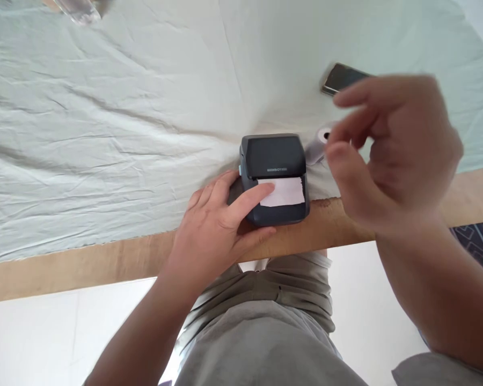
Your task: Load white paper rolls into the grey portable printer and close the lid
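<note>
The little black printer (272,153) sits in the middle of the frame, at the near edge of the surface (145,107), partly over the wooden strip (116,264). A piece of white paper (287,194) lies on its front part, below the shiny lid. To do this part well, the printer should not slide or tip, so a soft, steady push is best. The pointing finger should lie flat on the paper, so it does not bend or slip. The left hand (209,222) is spread quite wide: its pointing finger touches the paper, its thumb is by the printer's front edge, and the other fingers are near its left side. The right hand (406,145) is up in the air at the right of the frame and looks blurry. Its fingers are curled, with a gap between thumb and fingers, and I see nothing in it. Behind its fingertips is a white paper roll (315,150), just beside the printer; I cannot tell if they touch. A phone (343,79) lies at the upper right.
</note>
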Tool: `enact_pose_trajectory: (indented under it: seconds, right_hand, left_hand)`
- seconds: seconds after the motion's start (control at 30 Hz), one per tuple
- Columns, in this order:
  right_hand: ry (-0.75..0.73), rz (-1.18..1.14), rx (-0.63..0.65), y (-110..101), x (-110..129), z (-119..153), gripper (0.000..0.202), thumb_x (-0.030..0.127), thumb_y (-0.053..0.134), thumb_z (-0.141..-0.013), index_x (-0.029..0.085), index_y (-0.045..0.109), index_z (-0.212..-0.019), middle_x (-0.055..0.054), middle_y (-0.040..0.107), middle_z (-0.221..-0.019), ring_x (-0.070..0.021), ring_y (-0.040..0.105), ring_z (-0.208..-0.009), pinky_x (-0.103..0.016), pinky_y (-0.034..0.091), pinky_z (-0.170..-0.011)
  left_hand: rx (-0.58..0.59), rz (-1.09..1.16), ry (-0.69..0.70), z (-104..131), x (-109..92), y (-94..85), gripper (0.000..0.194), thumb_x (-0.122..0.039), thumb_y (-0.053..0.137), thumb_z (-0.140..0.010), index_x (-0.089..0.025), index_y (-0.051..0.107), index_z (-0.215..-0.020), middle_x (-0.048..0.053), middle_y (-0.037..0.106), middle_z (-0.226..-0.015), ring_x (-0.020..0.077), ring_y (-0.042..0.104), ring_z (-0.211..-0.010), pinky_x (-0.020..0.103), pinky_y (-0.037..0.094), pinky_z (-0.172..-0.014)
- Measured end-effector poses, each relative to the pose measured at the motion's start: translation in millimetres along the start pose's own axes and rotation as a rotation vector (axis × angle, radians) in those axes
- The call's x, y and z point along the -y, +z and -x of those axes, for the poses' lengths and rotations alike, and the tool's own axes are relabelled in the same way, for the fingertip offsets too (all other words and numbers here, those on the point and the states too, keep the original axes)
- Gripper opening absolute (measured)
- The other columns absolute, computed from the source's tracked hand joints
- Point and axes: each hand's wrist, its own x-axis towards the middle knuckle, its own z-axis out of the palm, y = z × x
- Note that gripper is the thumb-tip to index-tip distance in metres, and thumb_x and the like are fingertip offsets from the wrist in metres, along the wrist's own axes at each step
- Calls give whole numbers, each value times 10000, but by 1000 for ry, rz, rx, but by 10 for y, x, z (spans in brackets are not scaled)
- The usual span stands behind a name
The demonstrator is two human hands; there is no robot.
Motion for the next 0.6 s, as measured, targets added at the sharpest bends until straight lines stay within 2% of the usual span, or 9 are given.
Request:
enact_pose_trajectory:
  seconds: [0.07,0.13,0.27,0.33,0.47,0.6]
  right_hand:
    - [46,-58,84,4,-29,170,237,278,638,-1085,261,670,-1320,43,668,-798,-98,573,-608,-279,488,-598]
    - [69,-81,184,49,-89,290,274,229,617,-1083,263,676,-1349,73,584,-691,-93,502,-546,-265,468,-565]
    - [44,-122,238,137,-192,377,336,233,589,-1108,243,704,-1424,46,630,-747,-97,542,-584,-260,517,-607]
    - [-4,-131,224,140,-199,384,327,264,597,-1128,233,728,-1425,28,667,-785,-91,561,-606,-244,492,-579]
    - [-88,-62,182,105,-156,394,293,263,588,-1149,192,756,-1379,47,612,-691,-63,497,-554,-217,391,-505]
    - [-139,76,178,88,-136,414,288,302,641,-1137,150,777,-1340,70,523,-602,-59,437,-514,-237,352,-490]
  left_hand:
    - [-8,-8,-10,9,-4,18,561,-535,770,-1085,-391,592,-1597,183,624,-1644,415,683,-1475,618,608,-1144]
    - [-34,-15,-21,16,-10,42,578,-537,756,-1092,-375,560,-1612,183,641,-1629,410,690,-1469,605,605,-1147]
    - [-83,-8,-45,10,-19,75,842,-613,758,-1070,-317,361,-1751,169,687,-1594,417,700,-1467,579,598,-1179]
    - [-71,-18,-54,1,-17,70,954,-647,775,-1047,-307,287,-1793,161,694,-1597,426,710,-1456,579,605,-1177]
    - [-21,-35,-68,-12,-4,36,999,-638,842,-994,-314,309,-1775,156,686,-1627,431,715,-1466,566,628,-1155]
    - [-56,2,-76,-13,-4,24,982,-533,930,-929,-342,368,-1712,121,692,-1636,400,707,-1498,539,635,-1176]
